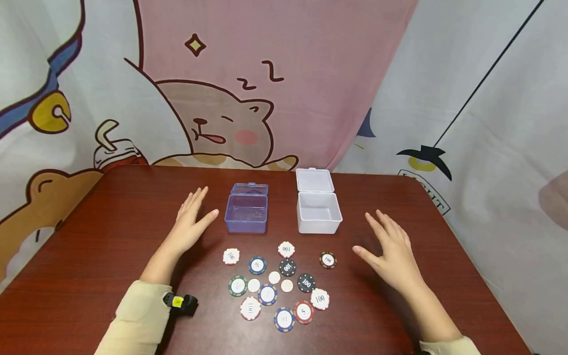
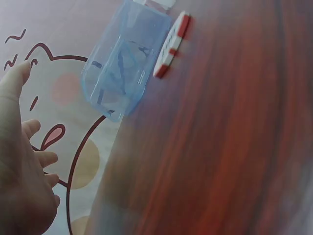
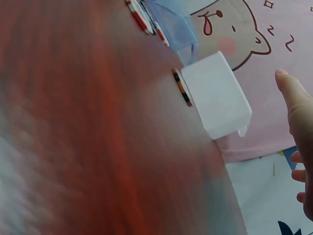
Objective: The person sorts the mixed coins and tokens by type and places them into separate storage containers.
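Observation:
My left hand (image 1: 187,228) is held up left of a translucent blue-purple box (image 1: 246,226), fingers straight, holding nothing. On the other side my right hand (image 1: 392,254) is raised with fingers spread, right of a white box (image 1: 320,227). Both boxes have their lids flipped up toward the wall. In front of them lie several poker chips: a white 100 chip (image 1: 231,256), a black chip (image 1: 306,283), a green-rimmed chip (image 1: 237,286), a blue chip (image 1: 284,319), a red chip (image 1: 303,312) and a black-and-orange chip (image 1: 328,260). Small plain cream discs (image 1: 274,277) lie among them.
The dark red-brown wooden table (image 1: 364,325) carries everything. Behind it hangs a curtain (image 1: 310,98) with cartoon animals. A dark strap device (image 1: 182,303) is worn on the left wrist over a pale sleeve (image 1: 137,315).

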A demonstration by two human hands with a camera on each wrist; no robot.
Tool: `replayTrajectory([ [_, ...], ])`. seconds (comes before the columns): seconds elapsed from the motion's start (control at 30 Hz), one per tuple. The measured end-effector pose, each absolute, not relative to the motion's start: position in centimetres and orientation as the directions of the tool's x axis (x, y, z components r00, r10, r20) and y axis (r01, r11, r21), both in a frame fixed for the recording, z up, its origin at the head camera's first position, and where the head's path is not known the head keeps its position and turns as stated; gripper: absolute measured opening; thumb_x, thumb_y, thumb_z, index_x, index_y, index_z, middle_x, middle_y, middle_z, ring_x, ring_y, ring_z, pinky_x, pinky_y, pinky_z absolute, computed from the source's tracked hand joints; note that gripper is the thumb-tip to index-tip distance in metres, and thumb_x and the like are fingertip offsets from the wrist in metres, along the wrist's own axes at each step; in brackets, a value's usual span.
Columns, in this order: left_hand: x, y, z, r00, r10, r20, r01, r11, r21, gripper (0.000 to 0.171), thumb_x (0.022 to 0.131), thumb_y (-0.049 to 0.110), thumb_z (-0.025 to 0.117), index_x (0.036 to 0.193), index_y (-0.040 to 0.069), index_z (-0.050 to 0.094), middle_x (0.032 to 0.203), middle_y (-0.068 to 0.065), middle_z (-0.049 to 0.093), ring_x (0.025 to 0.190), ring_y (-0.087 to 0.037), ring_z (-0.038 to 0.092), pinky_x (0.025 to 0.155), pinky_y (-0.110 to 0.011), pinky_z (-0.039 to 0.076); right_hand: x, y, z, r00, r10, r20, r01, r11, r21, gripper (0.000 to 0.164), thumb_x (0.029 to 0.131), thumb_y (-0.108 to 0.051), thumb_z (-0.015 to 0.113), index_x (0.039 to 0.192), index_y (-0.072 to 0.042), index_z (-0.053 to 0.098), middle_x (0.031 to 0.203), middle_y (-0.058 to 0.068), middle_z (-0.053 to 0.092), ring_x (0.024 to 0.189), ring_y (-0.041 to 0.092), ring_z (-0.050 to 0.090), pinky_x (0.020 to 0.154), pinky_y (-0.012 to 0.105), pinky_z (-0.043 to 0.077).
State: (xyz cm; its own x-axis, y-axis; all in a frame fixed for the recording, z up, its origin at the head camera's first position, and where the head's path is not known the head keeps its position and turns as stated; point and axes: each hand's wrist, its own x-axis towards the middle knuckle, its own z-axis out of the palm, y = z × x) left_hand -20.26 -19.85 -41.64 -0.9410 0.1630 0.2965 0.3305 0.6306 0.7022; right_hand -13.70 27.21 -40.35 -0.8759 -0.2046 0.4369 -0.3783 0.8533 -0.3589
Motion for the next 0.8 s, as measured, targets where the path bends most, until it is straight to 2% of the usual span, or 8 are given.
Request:
replayTrajectory([
  [0.23,-20.4,-19.2,-42.0,-0.95,0.166,0.264,0.311,0.54,0.782,0.069,0.096,0.032,0.056,0.152,0.009,0.023,0.156,-0.019,0.017,0.142,-0.039,0.006,0.109,-0.058,0.004,-13.1,25.8,-40.7,-0.862,-0.248,0.442,-0.429,0.821,-0.376,0.079,0.077,-0.037,0.078,0.145,-0.015,0.043,0.145,0.021,0.036,0.131,0.043,0.03,0.101,0.063,0.018],
  [0.4,-20.5,-18.8,-42.3,-0.963,0.156,0.218,0.267,0.479,0.836,0.069,0.096,0.031,0.056,0.153,0.014,0.021,0.156,-0.017,0.017,0.142,-0.037,0.005,0.109,-0.059,0.007,-12.7,24.7,-40.8,-0.851,-0.276,0.447,-0.464,0.793,-0.395,0.08,0.075,-0.035,0.08,0.145,-0.018,0.044,0.144,0.017,0.039,0.13,0.042,0.032,0.099,0.063,0.02],
  [0.53,-20.5,-18.6,-42.5,-0.968,0.165,0.191,0.245,0.428,0.87,0.068,0.097,0.029,0.055,0.154,0.016,0.02,0.157,-0.013,0.018,0.142,-0.036,0.012,0.109,-0.057,0.012,-12.4,23.7,-40.9,-0.827,-0.312,0.467,-0.515,0.754,-0.408,0.079,0.074,-0.034,0.081,0.142,-0.015,0.047,0.142,0.016,0.042,0.129,0.038,0.036,0.099,0.062,0.021],
  [0.67,-20.5,-18.5,-42.6,-0.964,0.183,0.193,0.249,0.363,0.898,0.067,0.097,0.022,0.055,0.154,0.012,0.02,0.155,-0.015,0.021,0.139,-0.038,0.022,0.109,-0.056,0.017,-12.1,22.5,-41.1,-0.804,-0.347,0.484,-0.562,0.71,-0.425,0.075,0.073,-0.033,0.082,0.138,-0.01,0.051,0.138,0.014,0.047,0.126,0.033,0.039,0.098,0.061,0.023],
  [0.8,-20.7,-18.4,-42.9,-0.955,0.204,0.214,0.27,0.311,0.911,0.065,0.097,0.017,0.053,0.152,0.006,0.02,0.153,-0.021,0.024,0.139,-0.037,0.022,0.109,-0.054,0.016,-11.8,21.4,-41.4,-0.792,-0.365,0.49,-0.588,0.673,-0.449,0.072,0.074,-0.034,0.082,0.136,-0.012,0.054,0.134,0.008,0.05,0.123,0.028,0.043,0.096,0.058,0.027],
])
